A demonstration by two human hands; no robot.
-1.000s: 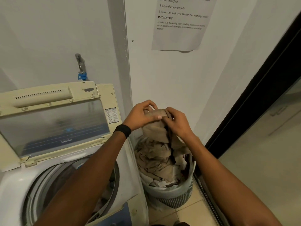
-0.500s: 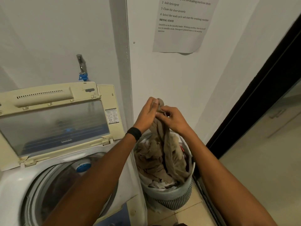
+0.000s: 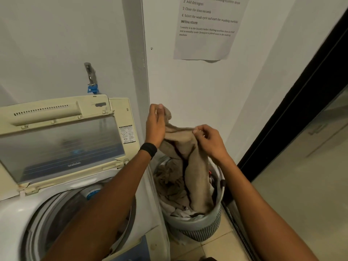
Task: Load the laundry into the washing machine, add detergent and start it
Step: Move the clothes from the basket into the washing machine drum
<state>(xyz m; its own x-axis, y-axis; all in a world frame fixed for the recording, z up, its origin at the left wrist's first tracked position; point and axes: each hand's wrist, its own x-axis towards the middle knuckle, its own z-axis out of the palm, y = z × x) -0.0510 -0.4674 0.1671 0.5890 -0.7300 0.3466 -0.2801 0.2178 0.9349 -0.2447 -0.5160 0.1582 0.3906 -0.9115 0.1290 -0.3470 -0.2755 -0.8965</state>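
Note:
A beige garment (image 3: 185,146) hangs above the laundry basket (image 3: 203,226), its lower part still down among the other clothes. My left hand (image 3: 155,125) grips its upper end, raised near the wall. Lower and to the right, my right hand (image 3: 209,140) pinches another fold of the same cloth. The top-loading washing machine (image 3: 17,210) stands at the left with its lid (image 3: 62,142) propped up and the drum (image 3: 62,219) open; my left forearm crosses over the drum.
The basket sits on the tiled floor (image 3: 216,249), squeezed between the machine and a dark door frame (image 3: 293,117). A water tap (image 3: 90,76) is on the wall behind the machine. A paper instruction sheet (image 3: 207,29) hangs on the wall above.
My hands have drawn apart: the left rose with the garment's end, the right dropped to the right. The beige cloth is spread between them and lifted further out of the basket.

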